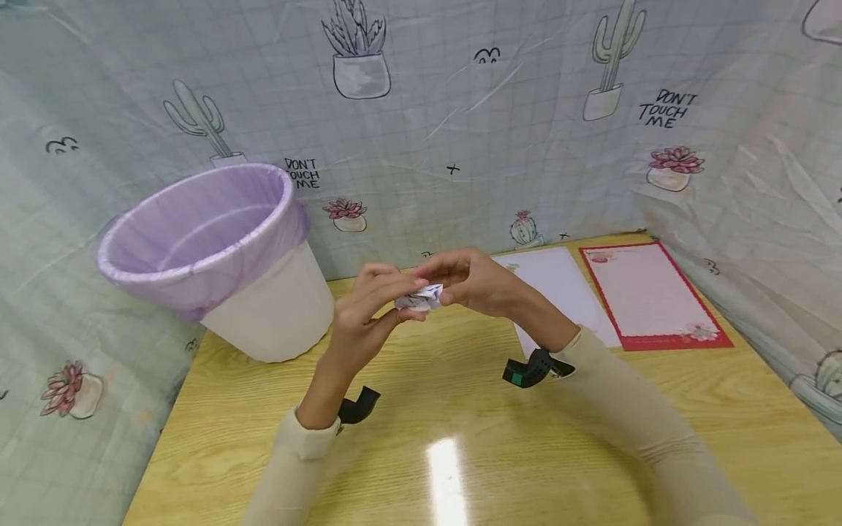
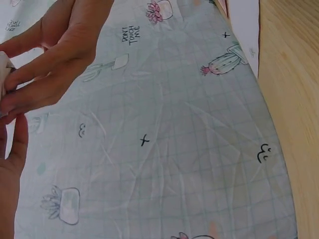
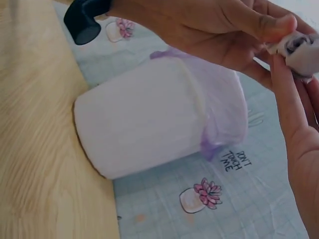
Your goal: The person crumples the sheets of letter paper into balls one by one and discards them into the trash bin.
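Both hands meet in mid-air over the table around a crumpled piece of paper [image 1: 421,298], white with dark marks. My left hand [image 1: 368,310] pinches it between the fingers above and the thumb below. From the other side my right hand [image 1: 476,281] holds its edge with bent fingers and thumb. In the right wrist view the crumpled paper [image 3: 301,52] shows folded layers between the left thumb and the right fingers. Only a sliver of the paper [image 2: 4,74] appears in the left wrist view, beside the right hand [image 2: 65,59].
At the left stands a white bin [image 1: 276,307] with a purple liner [image 1: 204,212] over its rim. A white sheet [image 1: 566,292] and a red-bordered sheet [image 1: 658,292] lie at the table's back right. A cactus-printed cloth [image 1: 427,131] hangs behind the wooden table [image 1: 447,394].
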The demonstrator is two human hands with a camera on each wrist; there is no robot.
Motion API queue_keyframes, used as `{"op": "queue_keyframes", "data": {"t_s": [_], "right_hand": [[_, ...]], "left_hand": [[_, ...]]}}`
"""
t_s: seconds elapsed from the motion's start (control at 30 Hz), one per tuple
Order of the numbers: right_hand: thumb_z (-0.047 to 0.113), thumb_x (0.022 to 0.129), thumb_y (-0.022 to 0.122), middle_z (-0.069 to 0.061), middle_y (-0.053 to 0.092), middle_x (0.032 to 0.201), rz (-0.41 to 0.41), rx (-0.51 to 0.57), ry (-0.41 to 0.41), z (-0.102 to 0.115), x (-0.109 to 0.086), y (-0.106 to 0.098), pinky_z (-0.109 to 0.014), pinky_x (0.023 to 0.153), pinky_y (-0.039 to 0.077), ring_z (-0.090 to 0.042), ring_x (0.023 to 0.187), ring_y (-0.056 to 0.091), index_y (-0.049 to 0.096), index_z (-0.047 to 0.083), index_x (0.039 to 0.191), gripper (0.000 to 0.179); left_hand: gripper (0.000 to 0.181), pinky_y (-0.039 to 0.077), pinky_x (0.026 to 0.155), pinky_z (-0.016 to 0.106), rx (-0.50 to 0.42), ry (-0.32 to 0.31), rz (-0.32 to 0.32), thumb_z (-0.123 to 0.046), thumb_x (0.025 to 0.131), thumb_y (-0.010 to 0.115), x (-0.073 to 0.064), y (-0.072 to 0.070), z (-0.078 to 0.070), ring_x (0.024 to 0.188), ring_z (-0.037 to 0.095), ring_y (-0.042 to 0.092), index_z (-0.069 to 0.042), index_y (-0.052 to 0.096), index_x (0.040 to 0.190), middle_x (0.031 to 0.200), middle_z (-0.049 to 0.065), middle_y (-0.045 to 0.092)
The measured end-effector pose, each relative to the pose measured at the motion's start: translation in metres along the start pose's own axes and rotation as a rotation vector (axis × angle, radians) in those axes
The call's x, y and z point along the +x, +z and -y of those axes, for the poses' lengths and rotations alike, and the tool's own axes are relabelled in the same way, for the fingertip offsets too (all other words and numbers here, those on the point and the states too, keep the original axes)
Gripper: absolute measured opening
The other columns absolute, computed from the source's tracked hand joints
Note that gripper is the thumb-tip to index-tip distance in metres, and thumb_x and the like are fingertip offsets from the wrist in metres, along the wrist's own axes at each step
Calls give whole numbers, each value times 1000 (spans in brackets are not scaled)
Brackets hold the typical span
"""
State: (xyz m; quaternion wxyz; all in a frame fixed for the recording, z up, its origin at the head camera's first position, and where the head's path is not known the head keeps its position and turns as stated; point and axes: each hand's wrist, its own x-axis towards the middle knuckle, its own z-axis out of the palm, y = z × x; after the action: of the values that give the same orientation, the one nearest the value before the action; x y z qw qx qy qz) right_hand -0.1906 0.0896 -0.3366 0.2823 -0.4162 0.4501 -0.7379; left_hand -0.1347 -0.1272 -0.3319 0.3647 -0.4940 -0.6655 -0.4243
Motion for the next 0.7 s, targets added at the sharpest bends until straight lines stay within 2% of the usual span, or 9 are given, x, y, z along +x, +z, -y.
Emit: {"op": "queue_keyframes", "data": {"t_s": [0.13,0.23,0.33,0.43,0.6,0.7], "right_hand": [[20,80,87,-3,75,111,-124,-50,0,0,-3,5,-30,84,59,-18,99,71,80,15,108,29],[16,79,87,-4,75,110,-201,-107,32,0,-5,8,-33,83,60,-20,98,72,81,16,103,25],[4,78,86,-5,75,108,-249,-148,84,-1,-7,11,-34,82,61,-22,99,72,81,15,98,23],[-4,77,85,-6,74,105,-278,-191,109,-4,-7,14,-35,84,60,-22,98,71,79,13,96,26],[6,74,87,-7,72,101,-296,-289,84,-9,-6,21,-37,88,59,-21,93,72,76,5,97,25],[6,76,86,-7,72,101,-322,-293,82,-10,-6,23,-36,84,60,-21,91,72,76,4,97,23]], "left_hand": [[29,49,85,34,-7,-15,-15,-22,88,76,3,2,2,88,26,64,2,76,105,100,12,76],[24,47,80,31,-8,-44,1,-18,84,79,3,2,3,85,23,64,-1,77,100,96,9,77],[24,44,74,29,12,-48,54,-10,77,84,2,0,3,84,21,64,-2,78,99,95,6,78],[31,44,72,27,53,-23,128,0,70,87,2,-4,1,85,21,64,-4,77,99,96,5,77],[31,42,69,26,140,31,245,-2,70,89,6,-10,-2,80,19,59,-7,75,97,94,2,76],[30,41,68,27,143,37,265,-3,70,89,9,-12,-1,78,18,58,-6,75,96,93,2,76]]}}
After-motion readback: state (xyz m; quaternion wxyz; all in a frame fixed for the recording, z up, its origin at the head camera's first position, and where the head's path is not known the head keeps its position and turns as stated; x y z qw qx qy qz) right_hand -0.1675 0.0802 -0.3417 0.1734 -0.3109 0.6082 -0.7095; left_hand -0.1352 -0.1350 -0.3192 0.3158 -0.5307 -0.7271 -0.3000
